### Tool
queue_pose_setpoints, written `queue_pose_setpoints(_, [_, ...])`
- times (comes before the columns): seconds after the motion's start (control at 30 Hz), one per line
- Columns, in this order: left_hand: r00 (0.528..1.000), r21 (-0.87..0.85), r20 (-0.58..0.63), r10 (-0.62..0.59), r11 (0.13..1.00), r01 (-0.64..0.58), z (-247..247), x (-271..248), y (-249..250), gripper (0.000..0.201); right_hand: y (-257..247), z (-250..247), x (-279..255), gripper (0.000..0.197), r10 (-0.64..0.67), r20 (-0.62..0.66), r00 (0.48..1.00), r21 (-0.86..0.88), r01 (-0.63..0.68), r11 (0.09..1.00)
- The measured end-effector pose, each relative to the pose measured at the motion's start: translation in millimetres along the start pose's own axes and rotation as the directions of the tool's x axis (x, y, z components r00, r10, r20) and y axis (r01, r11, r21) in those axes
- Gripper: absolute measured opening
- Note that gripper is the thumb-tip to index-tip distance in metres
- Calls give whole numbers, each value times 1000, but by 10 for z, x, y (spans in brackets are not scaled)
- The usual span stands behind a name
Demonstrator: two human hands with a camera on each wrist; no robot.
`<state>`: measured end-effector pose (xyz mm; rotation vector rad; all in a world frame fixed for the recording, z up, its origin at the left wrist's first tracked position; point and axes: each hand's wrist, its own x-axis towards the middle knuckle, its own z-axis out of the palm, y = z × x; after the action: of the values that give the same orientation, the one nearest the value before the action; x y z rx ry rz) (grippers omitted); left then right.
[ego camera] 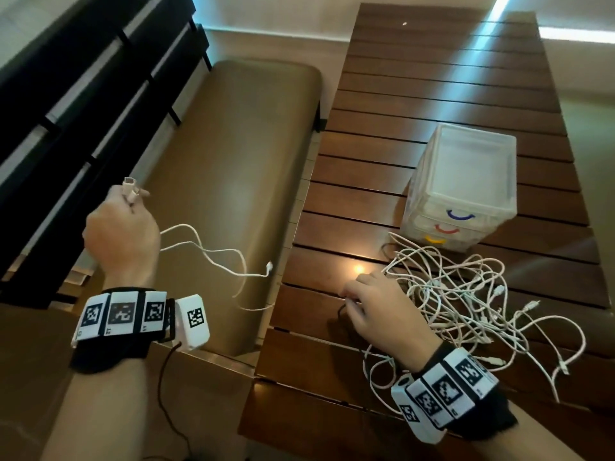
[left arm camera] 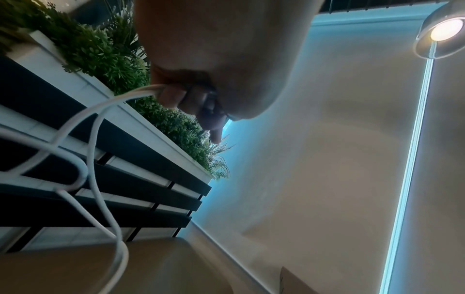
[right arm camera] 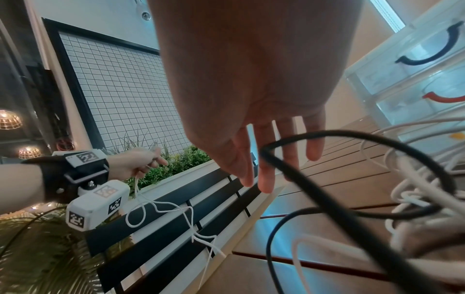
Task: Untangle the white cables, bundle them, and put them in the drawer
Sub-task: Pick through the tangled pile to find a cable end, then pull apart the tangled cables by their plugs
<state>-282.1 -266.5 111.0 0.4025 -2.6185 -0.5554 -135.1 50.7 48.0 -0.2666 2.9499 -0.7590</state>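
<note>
My left hand (ego camera: 121,234) is raised over the bench, left of the table, and grips one white cable (ego camera: 213,251). Its plugs (ego camera: 131,189) stick up above the fist, and the rest hangs in loose loops with a free connector (ego camera: 269,266) at the end. The left wrist view shows fingers (left arm camera: 173,97) curled round that cable (left arm camera: 141,91). My right hand (ego camera: 372,304) rests on the wooden table (ego camera: 416,94), fingers (right arm camera: 266,179) straight, holding nothing. Beside it lies the tangle of white cables (ego camera: 466,301) (right arm camera: 415,191). A black cable (right arm camera: 302,137) loops in front of the fingers. Behind the tangle stands the clear drawer unit (ego camera: 462,181), all drawers closed.
A brown padded bench (ego camera: 233,161) runs along the table's left side, with a black slatted backrest (ego camera: 83,94) and a planter of green plants (left arm camera: 100,51) behind it. The drawers have blue, red and yellow handles. Cables spill toward the table's near edge (ego camera: 382,377).
</note>
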Motion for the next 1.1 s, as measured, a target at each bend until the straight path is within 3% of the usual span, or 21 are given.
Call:
queue_pose_setpoints(0.1, [998, -147, -52, 21, 989, -29, 7, 102, -39, 42, -34, 11, 48, 18, 0, 20, 1000, -8, 0, 1000])
queue_pose_setpoints(0.17, [995, -264, 47, 92, 961, -76, 50, 56, 59, 41, -26, 2, 50, 20, 13, 47, 999, 1, -13, 1000])
queue_pose_setpoints(0.23, [961, -371, 219, 168, 925, -77, 171, -126, 212, 45, 8, -20, 41, 23, 52, 76, 996, 46, -55, 997])
queue_pose_setpoints(0.3, [893, -466, 412, 182, 884, 35, 310, -401, 395, 52, 60, -47, 29, 27, 112, 97, 989, 105, -122, 987])
queue_pose_setpoints(0.4, [727, -549, 641, 245, 809, 212, 544, -869, 644, 58, 148, -86, -23, 32, 187, 123, 975, 141, -203, 969])
queue_pose_setpoints(0.47, [613, -564, 716, 334, 795, 225, 711, -1130, 752, 65, 191, -114, -63, 33, 212, 150, 966, 146, -233, 961])
queue_pose_setpoints(0.53, [531, -574, 749, 395, 788, 223, 857, -1318, 849, 65, 226, -143, -92, 32, 235, 178, 956, 153, -263, 953])
queue_pose_setpoints(0.77, [380, -606, 787, 486, 727, 323, 1035, -1684, 1155, 63, 381, -168, -191, 23, 311, 309, 899, 38, -339, 940])
queue_pose_setpoints(0.93, [360, -553, 818, 448, 784, 282, 1015, -1785, 1153, 53, 456, -111, -196, 30, 339, 472, 814, -103, -331, 938])
queue_pose_setpoints(1.03, [355, -531, 827, 435, 812, 243, 1000, -1837, 1128, 39, 462, 55, -200, 29, 344, 488, 802, -185, -290, 939])
queue_pose_setpoints(1.1, [390, -504, 827, 405, 841, 195, 1036, -1885, 1086, 32, 431, 166, -209, 27, 346, 459, 818, -218, -274, 937])
